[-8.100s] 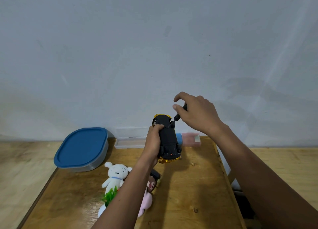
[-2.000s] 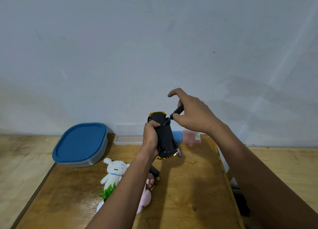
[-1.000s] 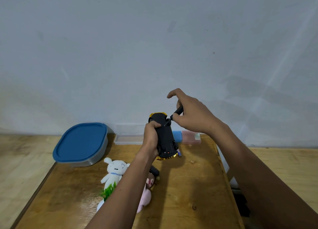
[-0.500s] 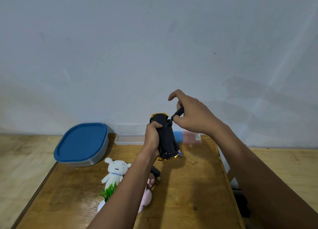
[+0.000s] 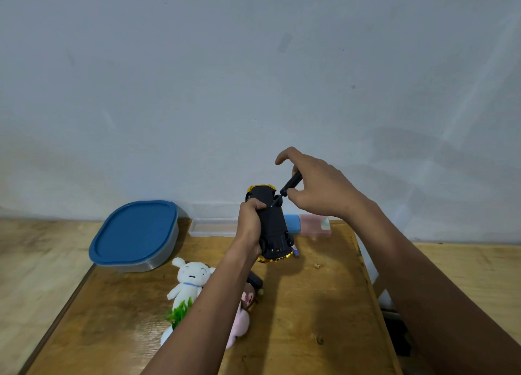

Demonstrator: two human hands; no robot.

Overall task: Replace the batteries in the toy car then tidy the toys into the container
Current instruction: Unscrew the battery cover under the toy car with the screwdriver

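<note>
Now: blue-lidded container (image 5: 135, 233) on table (image 5: 324, 304), at 9 o'clock from toy car (image 5: 273, 225); white plush (image 5: 191, 279) at 7 o'clock. Left hand (image 5: 249, 225) grasps toy car, underside up, above table. Right hand (image 5: 318, 191) pinches screwdriver (image 5: 291, 183), tip against car underside.

**Tally of what I have before me**

I count two hands, my left hand (image 5: 249, 225) and my right hand (image 5: 318, 188). There is one toy car (image 5: 273, 228), one screwdriver (image 5: 291, 183) and one table (image 5: 310, 324). There is one container (image 5: 166, 257) with one blue lid (image 5: 135, 231), one clear tray (image 5: 212, 227), one blue block (image 5: 291, 223) and one pink box (image 5: 314, 226). Soft toys come to two for certain: one white plush (image 5: 191, 276) and one pink plush (image 5: 244, 304). The green tuft (image 5: 179, 314) may be a third, but my forearm hides too much. Small bits: one black piece (image 5: 255, 280), one purplish piece (image 5: 295, 252) and one crumb (image 5: 317, 265).
</note>
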